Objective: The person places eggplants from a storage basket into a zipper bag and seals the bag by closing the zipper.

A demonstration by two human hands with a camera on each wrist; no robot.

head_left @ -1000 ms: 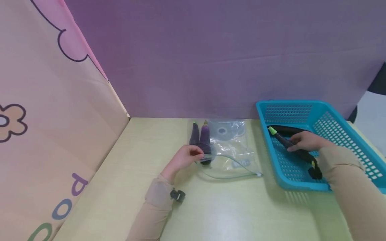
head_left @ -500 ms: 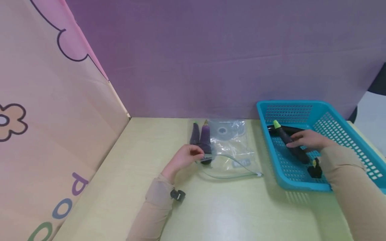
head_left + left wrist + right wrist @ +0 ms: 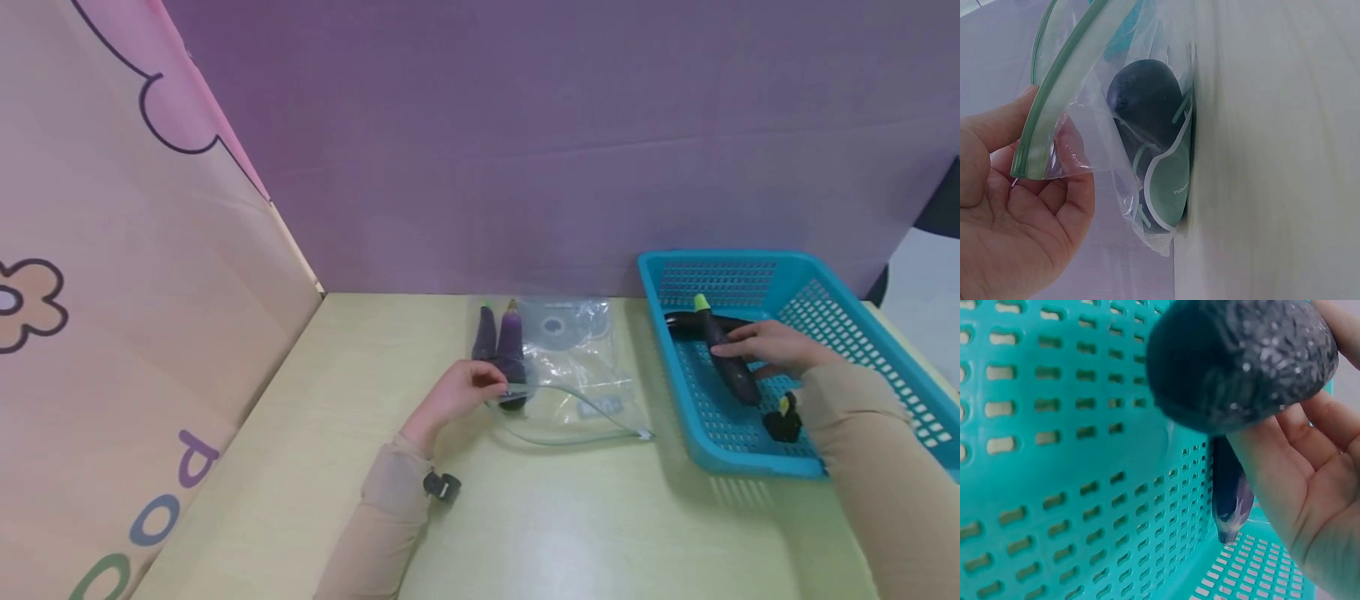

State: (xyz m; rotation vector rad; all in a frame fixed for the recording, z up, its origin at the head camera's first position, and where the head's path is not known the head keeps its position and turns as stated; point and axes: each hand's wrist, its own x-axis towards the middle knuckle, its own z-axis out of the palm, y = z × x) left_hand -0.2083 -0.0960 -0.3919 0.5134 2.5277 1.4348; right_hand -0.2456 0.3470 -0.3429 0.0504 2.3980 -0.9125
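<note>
My left hand pinches the near left corner of a clear zip bag, whose mouth gapes toward me. In the left wrist view, thumb and fingers grip the bag's green zip strip. Two eggplants lie inside the bag, one with its dark rounded end toward the mouth. Over at the right, my right hand holds a dark eggplant within the blue basket, its green stem end pointing away and up. Beyond it a second eggplant lies in the basket.
The blue perforated basket stands on the right of the pale table, beside the bag. A purple backdrop rises behind the table, and a printed pink panel runs along the left. Small black devices sit at both wrists.
My right hand has raised the eggplant slightly and turned it so its stem end swings right and away. The left hand and bag have stayed still.
</note>
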